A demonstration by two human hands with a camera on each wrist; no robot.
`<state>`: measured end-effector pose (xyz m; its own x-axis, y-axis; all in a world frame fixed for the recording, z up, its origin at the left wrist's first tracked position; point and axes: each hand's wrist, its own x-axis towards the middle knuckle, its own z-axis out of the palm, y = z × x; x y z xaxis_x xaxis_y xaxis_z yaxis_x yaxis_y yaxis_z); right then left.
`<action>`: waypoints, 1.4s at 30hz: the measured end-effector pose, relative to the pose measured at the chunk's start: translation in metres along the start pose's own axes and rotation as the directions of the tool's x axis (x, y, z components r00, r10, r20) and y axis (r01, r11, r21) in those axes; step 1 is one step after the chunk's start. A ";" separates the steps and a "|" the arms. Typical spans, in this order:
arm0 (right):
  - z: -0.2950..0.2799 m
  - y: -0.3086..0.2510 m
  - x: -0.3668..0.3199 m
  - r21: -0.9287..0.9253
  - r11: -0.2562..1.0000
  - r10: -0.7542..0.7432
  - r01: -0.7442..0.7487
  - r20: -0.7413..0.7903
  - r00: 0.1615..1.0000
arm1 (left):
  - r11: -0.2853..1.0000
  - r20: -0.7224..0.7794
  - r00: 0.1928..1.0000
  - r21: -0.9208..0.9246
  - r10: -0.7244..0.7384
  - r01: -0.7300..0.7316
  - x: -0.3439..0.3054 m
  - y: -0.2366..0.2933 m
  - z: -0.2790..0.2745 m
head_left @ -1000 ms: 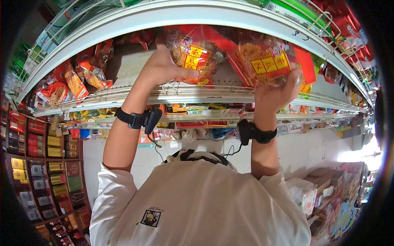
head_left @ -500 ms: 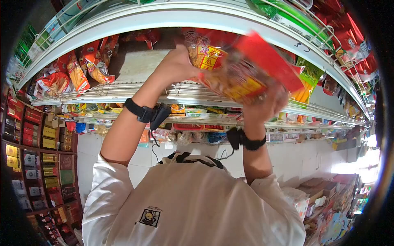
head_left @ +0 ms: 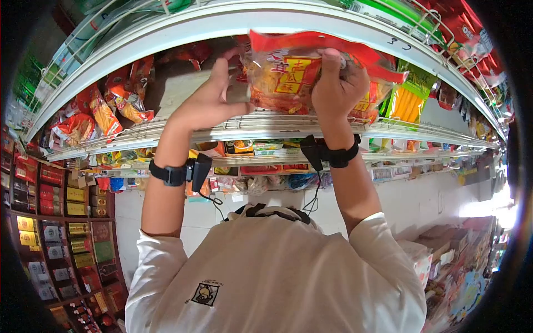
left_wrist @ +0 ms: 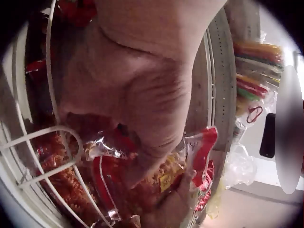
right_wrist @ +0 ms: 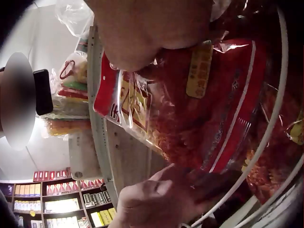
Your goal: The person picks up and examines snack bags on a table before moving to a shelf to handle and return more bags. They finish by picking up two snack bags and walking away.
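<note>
A clear snack bag [head_left: 277, 83] with a red top band and a red-and-yellow label stands at the front of the middle shelf. My right hand [head_left: 340, 89] grips its right side, thumb lying over the front. At the bag's left edge is my left hand [head_left: 205, 105], fingers stretched upward and thumb pointing at the bag's lower corner. Behind my right hand shows another yellow label [head_left: 363, 102]. The right wrist view shows the red back of a bag [right_wrist: 204, 114] under my right hand [right_wrist: 152, 33], with my left hand [right_wrist: 147, 197] below it.
A wire rail [head_left: 266, 125] runs along the shelf's front, and the upper shelf's white edge [head_left: 266, 22] hangs overhead. Red snack bags [head_left: 102, 111] lean at the left. A green packet of yellow sticks [head_left: 409, 100] stands at the right. Cartons [head_left: 444, 244] are stacked low on the right.
My right hand has brought its bag leftward, turning it upright beside my left hand. My left hand has moved back left, away from the bag's front, with its fingers spread.
</note>
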<state>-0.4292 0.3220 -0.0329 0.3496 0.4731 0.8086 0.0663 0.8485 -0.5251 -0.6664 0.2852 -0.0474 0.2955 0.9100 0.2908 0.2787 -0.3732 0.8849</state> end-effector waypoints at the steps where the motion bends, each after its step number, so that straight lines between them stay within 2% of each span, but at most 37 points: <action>1: -0.001 -0.001 -0.003 -0.005 1.000 0.000 0.000 -0.007 1.000 | 0.975 -0.016 0.998 0.214 -0.057 0.059 -0.003 0.024 0.004; 2: -0.002 -0.003 -0.007 -0.088 0.994 0.075 -0.066 0.097 0.992 | 0.901 -0.043 0.993 0.418 -0.106 0.115 -0.005 0.038 0.011; 3: -0.003 -0.004 -0.010 -0.175 0.977 0.155 -0.121 0.195 0.968 | 0.844 -0.159 0.977 0.536 0.141 -0.034 -0.006 0.039 0.021; 4: -0.003 0.002 -0.013 -0.174 0.978 0.152 -0.118 0.193 0.969 | 0.843 -0.158 0.977 0.537 0.144 -0.038 -0.003 0.038 0.022; 6: -0.005 0.012 -0.021 -0.158 0.974 0.202 -0.161 0.290 0.936 | 0.911 -0.052 0.999 0.412 -0.007 0.028 0.001 0.033 0.021; 7: -0.009 0.010 -0.021 -0.158 0.974 0.204 -0.163 0.292 0.934 | 0.954 -0.130 0.988 0.296 0.080 -0.038 0.001 0.024 0.029; 9: -0.019 -0.002 -0.023 -0.355 0.913 0.309 -0.202 0.276 0.910 | 0.955 -0.138 0.989 0.296 0.044 -0.001 0.004 0.018 0.029; 11: -0.024 -0.016 -0.025 -0.340 0.911 0.324 -0.235 0.236 0.916 | 0.955 -0.143 0.990 0.296 0.005 0.038 0.008 0.017 0.029; 13: -0.032 -0.025 -0.031 -0.325 0.907 0.339 -0.266 0.191 0.921 | 0.924 -0.078 0.995 0.370 -0.069 0.093 0.014 0.026 0.025; 15: -0.042 -0.028 -0.033 -0.570 0.821 0.228 -0.033 0.274 0.934 | 0.918 -0.048 0.997 0.389 -0.061 0.075 0.020 0.033 0.021; 16: -0.044 -0.027 -0.035 -0.573 0.819 0.228 -0.031 0.275 0.934 | 0.910 -0.016 0.998 0.410 -0.056 0.058 0.022 0.034 0.020; 17: -0.044 -0.026 -0.036 -0.609 0.792 0.288 -0.042 0.313 0.905 | 0.911 -0.015 0.998 0.408 -0.053 0.054 0.022 0.034 0.021; 18: -0.043 -0.027 -0.037 -0.645 0.762 0.351 -0.053 0.344 0.871 | 0.890 -0.053 0.999 0.454 -0.011 0.033 0.020 0.033 0.022; 19: -0.042 -0.027 -0.036 -0.650 0.758 0.352 -0.058 0.334 0.874 | 0.865 -0.083 0.996 0.501 0.035 0.011 0.019 0.033 0.024; 20: -0.039 -0.026 -0.034 -0.575 0.813 0.370 -0.093 0.387 0.844 | 0.865 -0.068 0.997 0.502 0.040 0.000 0.018 0.030 0.026; 21: -0.037 -0.026 -0.031 -0.497 0.858 0.382 -0.134 0.439 0.813 | 0.787 -0.190 0.965 0.616 0.183 -0.028 0.017 0.032 0.030; 22: -0.034 -0.028 -0.030 -0.504 0.853 0.384 -0.140 0.423 0.821 | 0.694 -0.286 0.897 0.719 0.337 -0.032 0.016 0.036 0.035; 23: -0.030 -0.031 -0.028 -0.561 0.807 0.467 -0.184 0.417 0.780 | 0.855 -0.287 0.958 0.499 0.012 0.139 0.014 0.042 0.035; 24: -0.027 -0.032 -0.028 -0.616 0.755 0.548 -0.225 0.405 0.732 | 0.856 -0.271 0.963 0.501 0.012 0.130 0.016 0.034 0.035; 26: -0.028 -0.018 -0.031 -0.597 0.770 0.532 -0.225 0.407 0.743 | 0.927 -0.155 0.987 0.361 -0.044 0.098 0.024 0.008 0.028; 27: -0.029 -0.014 -0.031 -0.556 0.805 0.490 -0.208 0.425 0.761 | 0.939 -0.147 0.982 0.306 -0.118 0.159 0.025 0.014 0.027; 30: -0.034 -0.006 -0.026 -0.490 0.852 0.431 -0.185 0.457 0.778 | 0.944 -0.091 0.983 0.278 -0.158 0.177 0.038 0.011 0.026; 32: -0.032 -0.018 -0.027 -0.557 0.791 0.548 -0.252 0.463 0.697 | 0.932 -0.104 0.977 0.295 -0.186 0.209 0.035 0.021 0.029; 33: -0.032 -0.021 -0.034 -0.598 0.784 0.507 -0.166 0.464 0.726 | 0.945 -0.094 0.991 0.304 -0.097 0.122 0.033 0.029 0.033; 34: -0.038 -0.025 -0.040 -0.596 0.786 0.504 -0.165 0.463 0.730 | 0.949 -0.085 0.996 0.315 -0.006 0.033 0.031 0.035 0.036; 35: -0.046 -0.029 -0.047 -0.581 0.812 0.372 -0.050 0.450 0.812 | 0.990 -0.072 0.996 0.127 -0.057 0.066 0.028 0.040 0.040; 36: -0.055 -0.035 -0.051 -0.569 0.819 0.229 0.066 0.432 0.872 | 0.989 -0.071 0.996 0.134 -0.053 0.062 0.024 0.041 0.040; 37: -0.067 -0.046 -0.048 -0.559 0.829 0.260 -0.006 0.377 0.889 | 0.984 -0.078 0.988 0.106 -0.133 0.140 0.020 0.039 0.041; 39: -0.098 -0.043 -0.035 -0.614 0.782 0.069 0.109 0.258 0.964 | 0.955 -0.075 0.958 0.085 -0.277 0.283 0.016 0.037 0.038; 41: -0.120 -0.038 -0.022 -0.715 0.694 0.037 0.078 0.144 0.989 | 0.955 -0.110 0.961 0.130 -0.255 0.269 0.017 0.029 0.033; 42: -0.132 -0.031 -0.012 -0.713 0.695 0.026 0.087 0.146 0.989 | 0.951 -0.132 0.964 0.179 -0.231 0.253 0.020 0.022 0.029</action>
<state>-0.3116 0.2590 -0.0614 0.2109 0.5244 0.8249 0.7433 0.4621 -0.4838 -0.6280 0.2898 -0.0328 0.0995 0.9873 0.1240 0.5031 -0.1574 0.8498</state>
